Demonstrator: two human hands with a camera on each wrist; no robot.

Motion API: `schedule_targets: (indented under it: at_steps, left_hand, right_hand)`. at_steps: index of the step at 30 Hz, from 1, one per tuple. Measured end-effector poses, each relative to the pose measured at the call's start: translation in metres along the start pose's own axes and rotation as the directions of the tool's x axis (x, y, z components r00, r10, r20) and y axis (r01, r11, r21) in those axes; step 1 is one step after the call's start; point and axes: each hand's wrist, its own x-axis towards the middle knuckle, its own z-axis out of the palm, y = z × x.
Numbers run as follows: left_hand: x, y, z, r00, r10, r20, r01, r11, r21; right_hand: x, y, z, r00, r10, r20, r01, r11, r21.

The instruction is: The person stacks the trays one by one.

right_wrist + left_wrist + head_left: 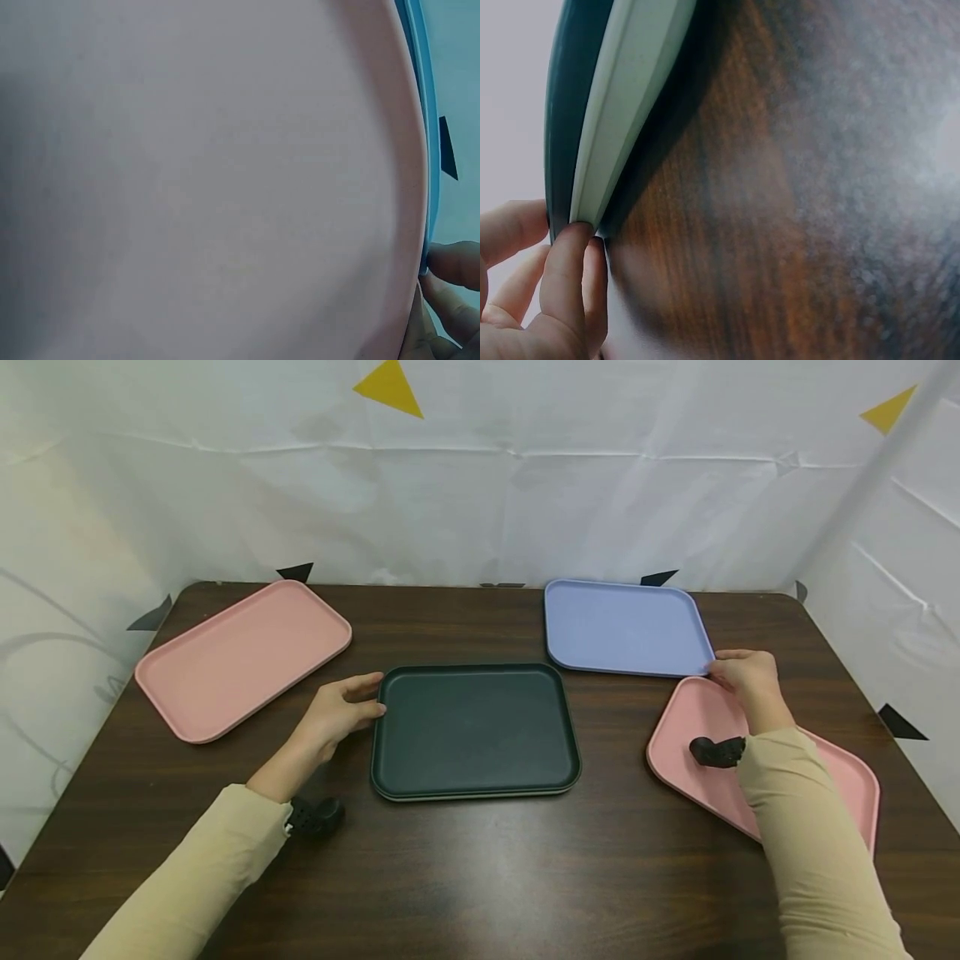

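In the head view a dark green tray (476, 731) lies at the middle of the table. A pale tray (626, 97) sits directly under it, its rim showing in the left wrist view. My left hand (337, 714) holds the left edge of this pair, with fingertips (568, 247) at the pale rim and another at the green one. At the back right lies a blue tray (626, 627). My right hand (750, 681) pinches its near right corner. A pink tray (701, 718) lies below that hand, partly hidden by the right forearm.
Another pink tray (243, 660) lies at an angle at the back left of the dark wooden table (465, 877). A white sheet (480, 510) hangs along the back and sides. Black wrist cameras stick out from both sleeves, the right one over the pink tray.
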Motion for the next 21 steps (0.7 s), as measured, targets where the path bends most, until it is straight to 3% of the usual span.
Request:
schedule_targets:
  at_steps: [6,12,18,21]
  left_hand:
    - [0.0013,-0.0007,0.0,1.0,-0.003,-0.001,0.003,1.0,0.0]
    - [0.0008,-0.0004,-0.0002,1.0,-0.007,-0.003,0.007,1.0,-0.004]
    - [-0.0005,0.0005,-0.0001,1.0,-0.002,0.003,0.002,1.0,-0.003]
    - [-0.0008,0.0005,-0.0005,1.0,0.001,0.006,-0.001,1.0,-0.004]
  right_hand:
    - [0.0022,0.0006,-0.0007,0.999,0.034,0.008,-0.034,0.998,0.045]
    - [0.0009,-0.0016,0.0012,1.0,0.007,0.019,-0.01,0.989,0.148]
    - [-0.0033,-0.0053,-0.0019,0.999,0.005,0.053,-0.012,0.992,0.122]
    - [-0.0041,-0.0067,-0.0048,0.995,-0.003,0.096,-0.017,0.979,0.203]
